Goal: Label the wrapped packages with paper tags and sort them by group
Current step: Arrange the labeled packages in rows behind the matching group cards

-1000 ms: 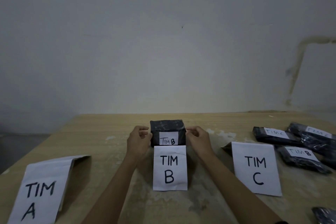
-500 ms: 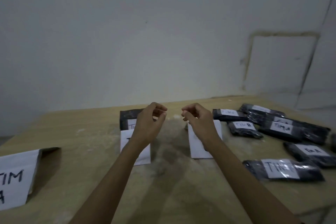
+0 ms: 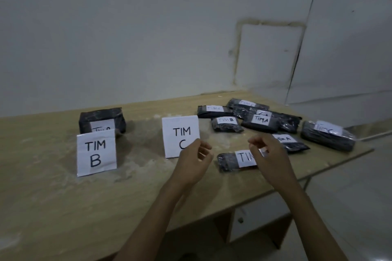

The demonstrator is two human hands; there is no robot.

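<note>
Right grip (image 3: pixel 268 154) over package (image 3: pixel 228 162) by edge (image 3: pixel 297 178).

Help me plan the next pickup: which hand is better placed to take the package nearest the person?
Probably the right hand: it hovers over the tagged end of that package. The left hand hangs by the TIM C sign, off the package.

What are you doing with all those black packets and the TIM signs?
A person is sorting black wrapped packages by the names on their tags. One package sits behind the TIM B sign. More tagged packages lie heaped right of the TIM C sign. The left hand and right hand, both holding nothing, hover by the nearest package.
</note>
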